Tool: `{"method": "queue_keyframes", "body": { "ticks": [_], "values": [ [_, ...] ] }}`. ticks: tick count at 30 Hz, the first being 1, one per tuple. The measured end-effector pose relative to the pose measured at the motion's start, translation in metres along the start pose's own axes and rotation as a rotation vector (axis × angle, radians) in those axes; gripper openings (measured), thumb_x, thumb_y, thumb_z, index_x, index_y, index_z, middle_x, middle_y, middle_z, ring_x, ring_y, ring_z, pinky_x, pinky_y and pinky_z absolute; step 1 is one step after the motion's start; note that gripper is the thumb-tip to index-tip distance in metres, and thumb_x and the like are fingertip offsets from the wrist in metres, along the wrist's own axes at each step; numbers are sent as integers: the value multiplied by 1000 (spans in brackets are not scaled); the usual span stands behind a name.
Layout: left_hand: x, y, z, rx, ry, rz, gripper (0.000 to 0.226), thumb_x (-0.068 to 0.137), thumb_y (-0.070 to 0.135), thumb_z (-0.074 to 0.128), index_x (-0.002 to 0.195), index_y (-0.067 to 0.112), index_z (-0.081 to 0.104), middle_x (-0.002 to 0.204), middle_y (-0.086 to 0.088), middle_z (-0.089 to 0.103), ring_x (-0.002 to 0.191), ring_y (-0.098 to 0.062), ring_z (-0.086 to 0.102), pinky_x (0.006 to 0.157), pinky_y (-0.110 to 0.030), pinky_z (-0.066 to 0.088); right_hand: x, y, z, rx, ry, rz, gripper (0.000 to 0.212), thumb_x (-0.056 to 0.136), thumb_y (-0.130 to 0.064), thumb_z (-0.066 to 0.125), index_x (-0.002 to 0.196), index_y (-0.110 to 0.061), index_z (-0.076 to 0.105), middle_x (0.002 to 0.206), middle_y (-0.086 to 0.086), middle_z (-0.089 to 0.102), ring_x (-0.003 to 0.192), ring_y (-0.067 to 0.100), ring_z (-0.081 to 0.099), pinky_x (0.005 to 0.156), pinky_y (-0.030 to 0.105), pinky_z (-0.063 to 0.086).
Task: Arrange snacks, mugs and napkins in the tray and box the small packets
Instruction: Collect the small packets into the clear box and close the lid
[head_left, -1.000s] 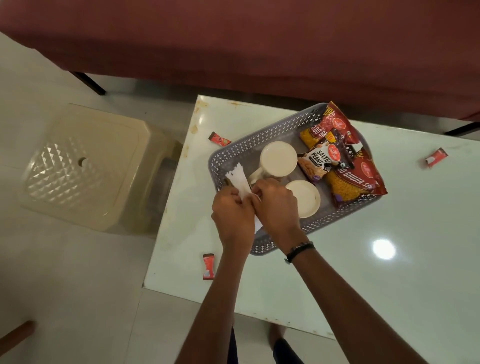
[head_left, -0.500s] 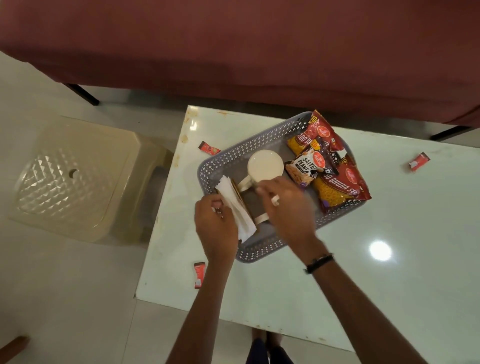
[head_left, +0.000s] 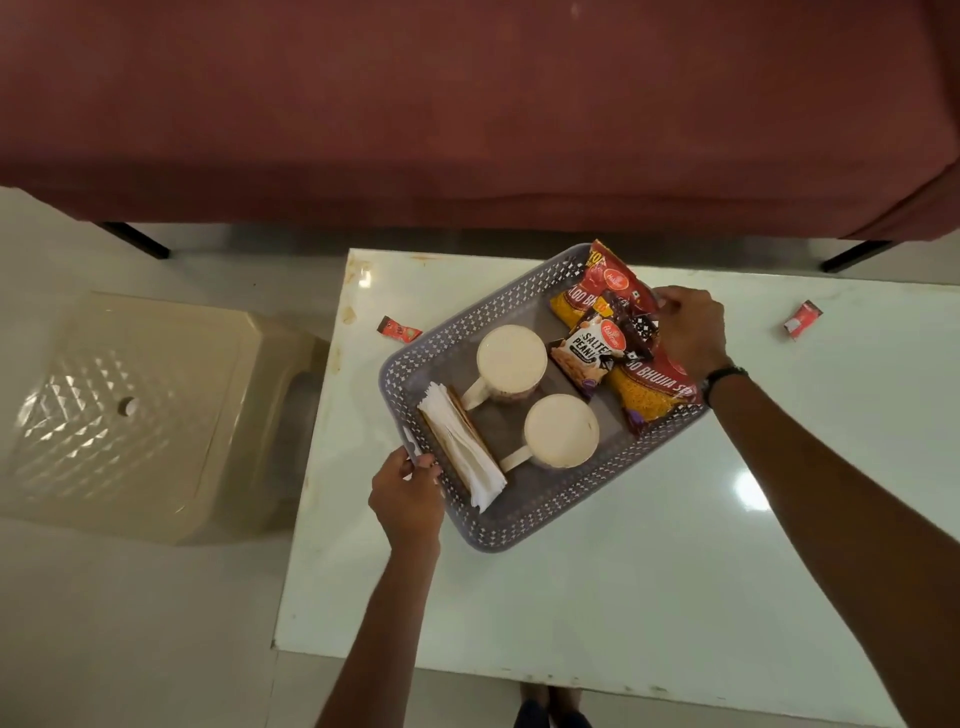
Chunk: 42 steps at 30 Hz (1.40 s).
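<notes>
A grey perforated tray (head_left: 540, 512) lies skewed on the white table (head_left: 649, 571). Inside it are two cream mugs (head_left: 511, 361) (head_left: 561, 431), a stack of white napkins in a holder (head_left: 462, 452) at the left end, and red and yellow snack packs (head_left: 652, 387) with a salted peanuts pack (head_left: 587, 345) at the right end. My left hand (head_left: 405, 493) grips the tray's left rim beside the napkins. My right hand (head_left: 691, 332) holds the tray's right end, its fingers curled at the snack packs. Two small red packets (head_left: 399, 329) (head_left: 802, 320) lie loose on the table.
A cream plastic stool (head_left: 140, 410) stands left of the table. A dark red bedcover (head_left: 467, 114) fills the far side. My feet (head_left: 550, 709) show below the table's near edge.
Both hands left the napkins and mugs. The left hand moved to the tray's left rim and the right hand crossed to the tray's right end. The second mug now shows uncovered.
</notes>
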<state>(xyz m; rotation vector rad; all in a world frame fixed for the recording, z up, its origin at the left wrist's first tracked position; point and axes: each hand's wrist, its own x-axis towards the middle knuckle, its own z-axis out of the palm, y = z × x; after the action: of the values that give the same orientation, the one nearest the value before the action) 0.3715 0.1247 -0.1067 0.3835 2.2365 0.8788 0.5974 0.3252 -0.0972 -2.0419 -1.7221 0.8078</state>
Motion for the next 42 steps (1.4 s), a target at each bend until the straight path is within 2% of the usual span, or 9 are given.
{"method": "queue_keyframes", "body": {
  "ticks": [6,13,16,18,20,23,31,36,42],
  "values": [
    [-3,3,-1,-51,-8,66,16,88,9,58,92,-3,68,88,-13,69,79,-26,64,80,-31,50,-9,10,-9,57,2,-20,29,96,-12,47,111,4,65,114,22,67,103,33,64,80,21,39],
    [-22,30,-3,-88,-80,136,19,85,6,61,102,-2,68,91,-11,69,61,-1,63,86,-39,54,-44,43,-62,117,109,-16,30,97,-15,45,112,1,66,111,21,69,96,33,66,82,25,44],
    [-39,45,2,-58,-117,185,11,85,7,62,89,11,72,69,7,73,57,3,63,85,-43,54,-64,63,-97,117,170,25,28,97,-12,46,111,1,67,108,20,70,89,29,66,80,23,42],
    [-54,54,10,-38,-160,193,17,84,8,62,83,22,71,51,23,66,63,-6,64,85,-46,55,-78,79,-119,126,186,49,28,96,-10,46,109,0,68,105,19,71,86,27,67,76,22,42],
    [-68,61,21,-6,-184,194,14,84,9,62,85,19,73,48,29,63,69,-18,64,86,-48,55,-90,96,-138,144,195,78,27,96,-9,46,107,-1,69,102,19,71,80,22,64,70,16,41],
    [-84,61,42,21,-200,177,12,81,10,65,88,14,74,47,26,63,75,-25,67,85,-51,55,-105,126,-158,179,197,144,26,94,-6,47,103,-2,71,97,20,72,72,18,59,53,9,40],
    [-118,40,82,73,-159,115,16,78,4,65,88,12,75,45,25,63,88,-31,69,88,-46,55,-131,193,-168,307,150,279,27,94,-4,46,106,-5,70,90,13,71,52,-3,54,44,-3,37],
    [-115,38,101,127,-96,95,19,81,3,60,95,6,73,89,-12,73,91,-32,69,91,-47,53,-132,215,-152,351,120,282,27,95,-5,46,104,-5,71,84,9,71,48,-8,58,43,-1,39],
    [-95,42,113,133,-66,64,20,81,5,64,100,4,71,98,-18,72,92,-32,68,90,-47,53,-119,221,-136,379,105,266,26,96,-9,47,105,-6,71,83,7,70,49,-7,59,46,-3,39]
  ]
}}
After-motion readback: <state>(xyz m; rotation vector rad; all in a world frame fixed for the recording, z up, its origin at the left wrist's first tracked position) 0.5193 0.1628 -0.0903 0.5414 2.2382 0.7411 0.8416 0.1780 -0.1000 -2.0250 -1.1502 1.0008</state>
